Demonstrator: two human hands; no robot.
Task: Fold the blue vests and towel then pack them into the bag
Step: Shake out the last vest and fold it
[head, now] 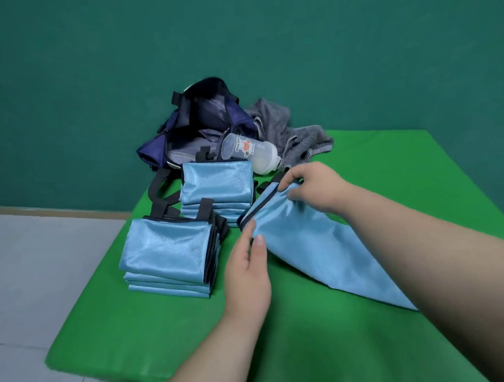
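A light-blue vest [314,254] with dark trim lies spread from the table's middle toward the right, under my right forearm. My left hand [247,266] pinches its near dark-trimmed corner between thumb and fingers. My right hand [311,185] grips the far end of the same trimmed edge and lifts it a little. Two stacks of folded blue vests sit to the left: a near stack [168,252] and a far stack [219,186]. The dark blue bag [196,127] stands open at the table's back edge. A grey towel [288,134] lies crumpled right of the bag.
A clear plastic bottle [249,153] lies on its side between the bag and the far stack. The green table [280,334] ends at the left over a pale tiled floor [32,272]. A teal wall stands behind.
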